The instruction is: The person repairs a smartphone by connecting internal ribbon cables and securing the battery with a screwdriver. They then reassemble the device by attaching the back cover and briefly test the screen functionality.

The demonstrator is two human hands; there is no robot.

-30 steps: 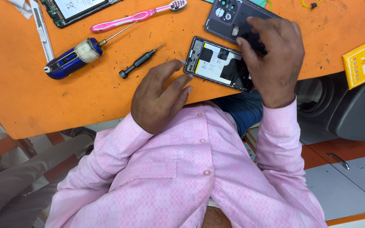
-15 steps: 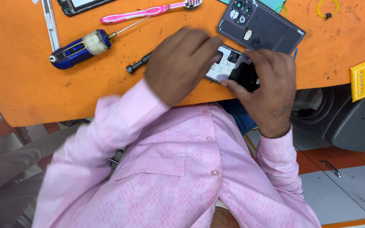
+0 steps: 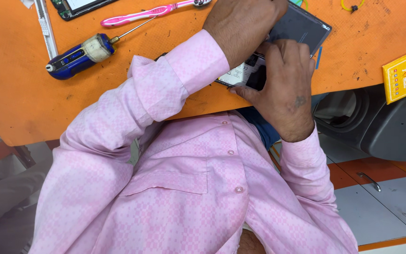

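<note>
Orange tabletop (image 3: 15, 94): opened phone (image 3: 240, 73) grasped in right hand (image 3: 283, 94), back cover (image 3: 301, 26) off; left hand (image 3: 240, 23) grip unclear; reassembly pending.

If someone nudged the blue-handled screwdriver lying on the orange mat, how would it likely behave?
The blue-handled screwdriver has a rounded, barrel-like handle, so it would probably roll rather than slide. Its thin metal shaft looks stiff and light, so the weight likely sits in the handle, and it may pivot around that end. The orange mat looks slightly textured, which might slow it.

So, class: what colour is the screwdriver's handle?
Blue, with a pale band; the screwdriver shows in the head view.
</note>
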